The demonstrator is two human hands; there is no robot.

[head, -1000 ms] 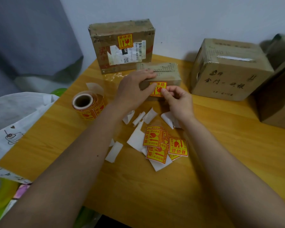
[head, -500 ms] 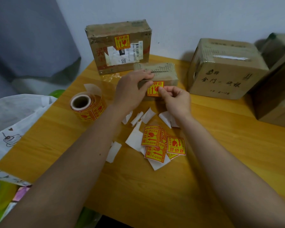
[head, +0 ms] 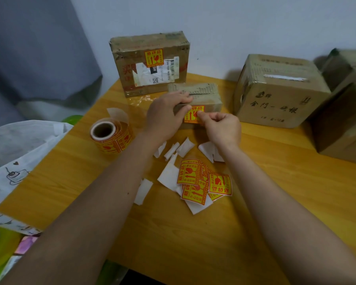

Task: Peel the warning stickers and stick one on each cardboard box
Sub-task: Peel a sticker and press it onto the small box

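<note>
A small flat cardboard box [head: 209, 97] lies on the wooden table [head: 265, 212] with a yellow-and-red warning sticker [head: 193, 114] on its near face. My left hand [head: 165, 116] grips the box's left end, fingers over its top. My right hand [head: 221, 128] is curled, its fingertips pressing on the sticker. Behind stands an upright box [head: 150, 62] that carries its own warning sticker [head: 153, 56]. A larger plain box [head: 275, 93] sits to the right. Loose stickers [head: 201, 181] lie near me, and a sticker roll [head: 111, 135] is at the left.
Torn white backing scraps [head: 169, 175] lie scattered around the loose stickers. More cardboard boxes [head: 345, 118] crowd the far right edge. A white printed bag [head: 14, 153] hangs off the table's left side. A wall rises close behind the boxes.
My right fingertips have slid across the sticker on the small box, pressing it flat. The left hand keeps its hold on the box.
</note>
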